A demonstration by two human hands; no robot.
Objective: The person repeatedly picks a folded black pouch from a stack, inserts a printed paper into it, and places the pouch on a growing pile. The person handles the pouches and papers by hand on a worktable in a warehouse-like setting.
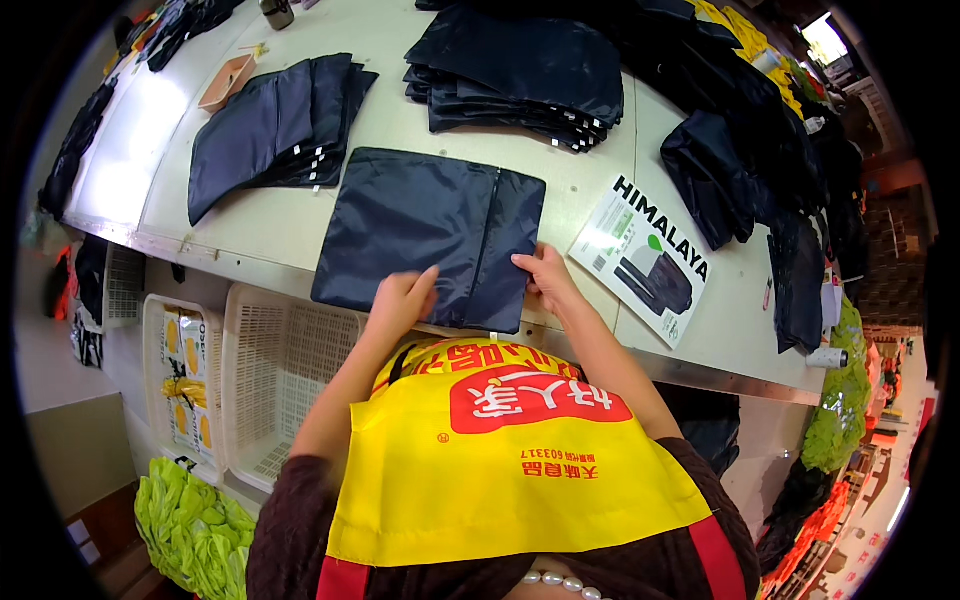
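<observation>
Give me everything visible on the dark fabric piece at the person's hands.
The dark navy fabric piece is roughly rectangular with rounded corners, slightly shiny, lightly creased and synthetic-looking. A seam-like line crosses it, right of its middle; a small white tab shows at its lower edge. It lies nearly flat at the table's near edge. The right hand pinches its right edge; the blurred left hand is over its lower part, contact unclear.

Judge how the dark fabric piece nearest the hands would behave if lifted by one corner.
The dark fabric piece would probably sag, given its soft creases. It looks thin and flat, so likely light for its size. Its sheen suggests it might slide easily over the smooth-looking table.
</observation>
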